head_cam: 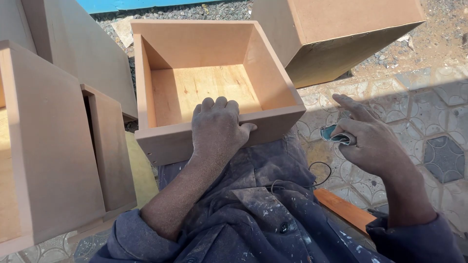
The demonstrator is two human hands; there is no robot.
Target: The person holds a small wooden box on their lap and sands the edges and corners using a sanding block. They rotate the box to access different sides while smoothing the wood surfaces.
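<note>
An open wooden drawer box (161, 141) rests on my lap, its mouth facing up and its plywood bottom lit by the sun. My left hand (217, 129) grips the middle of the box's near wall, fingers hooked over the top edge. My right hand (370, 139) hovers to the right of the box, apart from it, and pinches a small folded piece of blue-grey sandpaper (334, 135) between thumb and fingers, the index finger stretched out.
Another box (53, 156) stands at my left, with flat boards (83, 48) leaning behind it. A third box (341, 34) sits tilted at the upper right. Patterned paving tiles (429, 117) lie to the right, gravel beyond. An orange wooden strip (343, 209) lies by my right leg.
</note>
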